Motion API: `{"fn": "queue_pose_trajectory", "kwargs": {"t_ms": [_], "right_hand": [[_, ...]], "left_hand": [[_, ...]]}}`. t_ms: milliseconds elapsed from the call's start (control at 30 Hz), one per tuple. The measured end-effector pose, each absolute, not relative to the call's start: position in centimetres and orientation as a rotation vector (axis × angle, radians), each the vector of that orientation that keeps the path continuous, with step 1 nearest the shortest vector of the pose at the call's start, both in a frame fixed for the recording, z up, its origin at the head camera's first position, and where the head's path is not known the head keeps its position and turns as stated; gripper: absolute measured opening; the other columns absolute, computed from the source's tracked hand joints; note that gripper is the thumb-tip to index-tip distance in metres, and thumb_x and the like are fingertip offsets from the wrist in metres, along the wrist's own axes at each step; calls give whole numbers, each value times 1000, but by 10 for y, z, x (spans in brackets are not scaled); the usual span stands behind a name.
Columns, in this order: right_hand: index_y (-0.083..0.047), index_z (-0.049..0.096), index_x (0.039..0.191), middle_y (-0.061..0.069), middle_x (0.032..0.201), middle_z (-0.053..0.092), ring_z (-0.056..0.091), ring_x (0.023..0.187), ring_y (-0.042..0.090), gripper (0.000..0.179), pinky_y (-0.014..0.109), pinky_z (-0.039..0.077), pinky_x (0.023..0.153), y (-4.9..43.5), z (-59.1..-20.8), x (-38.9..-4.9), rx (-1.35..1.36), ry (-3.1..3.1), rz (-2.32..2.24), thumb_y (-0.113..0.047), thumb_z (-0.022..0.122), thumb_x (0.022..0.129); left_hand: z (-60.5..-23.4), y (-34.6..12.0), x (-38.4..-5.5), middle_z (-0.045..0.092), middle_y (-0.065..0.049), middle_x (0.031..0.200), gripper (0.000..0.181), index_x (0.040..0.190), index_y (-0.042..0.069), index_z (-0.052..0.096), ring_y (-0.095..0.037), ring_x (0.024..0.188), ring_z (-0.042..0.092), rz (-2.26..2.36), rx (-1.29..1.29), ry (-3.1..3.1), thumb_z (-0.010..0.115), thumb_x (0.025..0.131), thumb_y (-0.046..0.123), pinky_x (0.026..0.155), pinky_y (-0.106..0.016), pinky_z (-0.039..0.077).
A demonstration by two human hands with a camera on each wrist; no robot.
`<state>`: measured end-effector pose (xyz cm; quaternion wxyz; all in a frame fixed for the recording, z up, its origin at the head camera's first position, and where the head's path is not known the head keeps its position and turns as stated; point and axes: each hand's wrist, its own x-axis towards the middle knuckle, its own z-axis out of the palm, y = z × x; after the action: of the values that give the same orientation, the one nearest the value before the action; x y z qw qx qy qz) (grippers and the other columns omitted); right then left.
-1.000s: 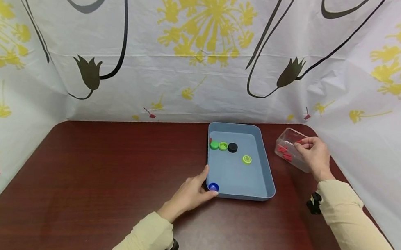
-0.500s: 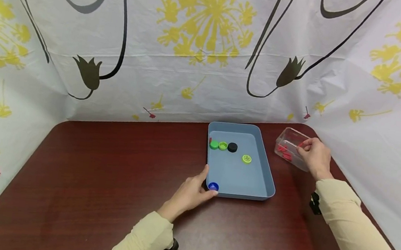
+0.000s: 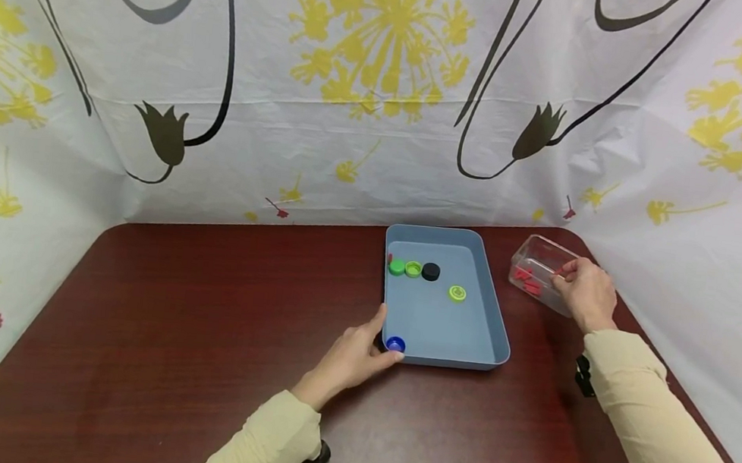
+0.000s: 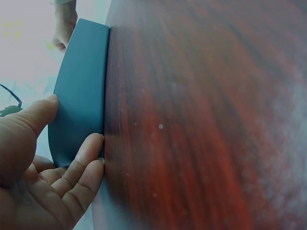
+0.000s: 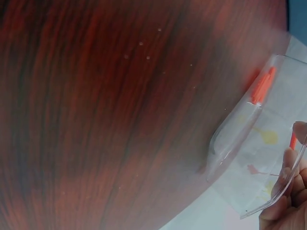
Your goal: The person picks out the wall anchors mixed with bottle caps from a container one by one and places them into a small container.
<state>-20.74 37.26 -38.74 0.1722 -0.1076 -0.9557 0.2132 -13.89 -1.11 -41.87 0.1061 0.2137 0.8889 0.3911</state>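
Note:
My left hand (image 3: 346, 358) grips the near left corner of a blue-grey tray (image 3: 448, 336), its thumb along the front wall and its fingers by the left side. Inside the tray lie a blue cap (image 3: 395, 344) at that corner, a green cap (image 3: 397, 266), a lime cap (image 3: 413, 269), a black cap (image 3: 431, 272) and another lime cap (image 3: 457, 293). To the right, my right hand (image 3: 587, 294) is at a clear plastic box (image 3: 543, 250) and pinches a small red stick (image 5: 293, 140) between thumb and finger. Several more red sticks (image 3: 531, 287) lie in the box.
A small red piece (image 3: 390, 258) is at the tray's left wall beside the green cap. The dark red wooden table (image 3: 208, 335) extends far to the left. A white patterned sheet (image 3: 236, 86) hangs behind it and along both sides.
My right hand has shifted slightly right and down at the clear box, still pinching the red stick. The left hand and the tray have stayed in place.

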Motion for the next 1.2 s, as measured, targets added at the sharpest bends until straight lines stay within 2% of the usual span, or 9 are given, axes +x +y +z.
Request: {"fn": "queue_pose_trajectory", "kwargs": {"t_ms": [133, 367, 833, 1067, 1200], "right_hand": [[2, 62, 92, 24, 91, 65, 57, 87, 41, 21, 47, 42, 63, 374, -388, -208, -312, -2727, 589, -16, 66, 83], [3, 64, 94, 24, 91, 66, 58, 87, 42, 22, 48, 43, 64, 376, -388, -208, -298, -2716, 580, -15, 67, 82], [6, 61, 97, 27, 89, 64, 56, 83, 42, 22, 48, 40, 66, 375, -388, -207, -256, -2667, 635, -12, 64, 84], [8, 60, 95, 27, 83, 63, 57, 77, 39, 22, 51, 37, 74, 355, -378, -213, -128, -2601, 675, -9, 66, 85], [7, 61, 94, 23, 81, 62, 57, 75, 35, 18, 51, 38, 74, 335, -371, -218, -66, -2592, 719, -8, 65, 85]], "left_hand": [[-418, -11, -139, 62, -9, 97, 85, 151, 6, 17, -5, 65, 57, 1151, 629, 2618, 66, 88, 36, 61, -23, 46], [-417, -12, -138, 61, -10, 100, 85, 150, 5, 18, -5, 65, 57, 1157, 629, 2616, 67, 87, 36, 60, -23, 46], [-418, -11, -139, 62, -9, 99, 85, 150, 5, 17, -5, 65, 57, 1153, 629, 2614, 66, 88, 36, 59, -23, 45], [-419, -11, -139, 62, -10, 103, 85, 151, 6, 18, -6, 67, 58, 1143, 615, 2622, 66, 88, 37, 61, -23, 46], [-419, -11, -139, 62, -10, 104, 84, 150, 5, 19, -6, 69, 60, 1149, 627, 2624, 66, 88, 37, 63, -24, 47]]}}
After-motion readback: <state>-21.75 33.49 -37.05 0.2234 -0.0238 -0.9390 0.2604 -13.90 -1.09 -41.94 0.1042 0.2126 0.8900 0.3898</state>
